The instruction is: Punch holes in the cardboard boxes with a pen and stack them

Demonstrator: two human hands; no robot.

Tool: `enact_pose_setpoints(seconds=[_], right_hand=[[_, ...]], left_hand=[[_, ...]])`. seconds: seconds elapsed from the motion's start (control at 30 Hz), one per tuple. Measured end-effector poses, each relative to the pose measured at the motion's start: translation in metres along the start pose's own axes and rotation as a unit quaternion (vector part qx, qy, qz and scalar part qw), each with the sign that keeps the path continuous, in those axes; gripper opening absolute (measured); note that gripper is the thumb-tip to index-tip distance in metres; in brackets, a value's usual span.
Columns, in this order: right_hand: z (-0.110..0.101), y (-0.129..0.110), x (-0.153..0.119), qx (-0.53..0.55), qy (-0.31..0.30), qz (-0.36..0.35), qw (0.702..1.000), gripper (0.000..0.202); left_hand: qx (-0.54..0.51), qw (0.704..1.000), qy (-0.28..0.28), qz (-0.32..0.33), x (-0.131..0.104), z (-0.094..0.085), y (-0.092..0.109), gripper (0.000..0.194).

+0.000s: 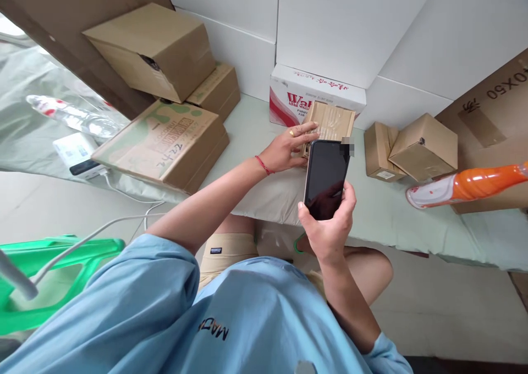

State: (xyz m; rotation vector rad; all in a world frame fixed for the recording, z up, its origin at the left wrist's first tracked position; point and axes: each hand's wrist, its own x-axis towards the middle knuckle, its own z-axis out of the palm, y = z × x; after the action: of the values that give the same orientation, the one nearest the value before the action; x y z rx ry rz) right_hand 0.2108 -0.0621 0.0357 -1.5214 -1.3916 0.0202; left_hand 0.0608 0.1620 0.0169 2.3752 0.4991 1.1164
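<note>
My right hand is closed round a black smartphone, its dark screen facing me and its top end pointing away. Behind the phone, a small taped cardboard box is tilted with its ribbed top toward me. My left hand, with a ring and a red cord at the wrist, grips the left side of this box, fingers over its edge and thumb lower down. The phone hides the lower right part of the box.
A white and red carton stands against the wall behind. Brown cartons are stacked at left, beside a plastic bottle and a white device with a cable. Two small boxes and an orange bottle are at right.
</note>
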Motion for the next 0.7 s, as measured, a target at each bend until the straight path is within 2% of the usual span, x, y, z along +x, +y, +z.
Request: enact_pose_setpoints(seconds=[0.2, 0.5, 0.7], right_hand=[[0.008, -0.008, 0.002, -0.036, 0.006, -0.008, 0.999, 0.093], [0.011, -0.008, -0.002, -0.042, -0.005, 0.001, 0.999, 0.090], [0.013, -0.014, -0.003, -0.021, -0.018, 0.017, 0.999, 0.092]], left_hand=[[0.028, 0.999, 0.036, 0.022, 0.002, 0.012, -0.002, 0.061], [0.045, 0.997, 0.055, 0.037, 0.000, 0.016, 0.006, 0.051], [0.035, 0.996, 0.081, 0.021, 0.002, 0.020, 0.009, 0.051]])
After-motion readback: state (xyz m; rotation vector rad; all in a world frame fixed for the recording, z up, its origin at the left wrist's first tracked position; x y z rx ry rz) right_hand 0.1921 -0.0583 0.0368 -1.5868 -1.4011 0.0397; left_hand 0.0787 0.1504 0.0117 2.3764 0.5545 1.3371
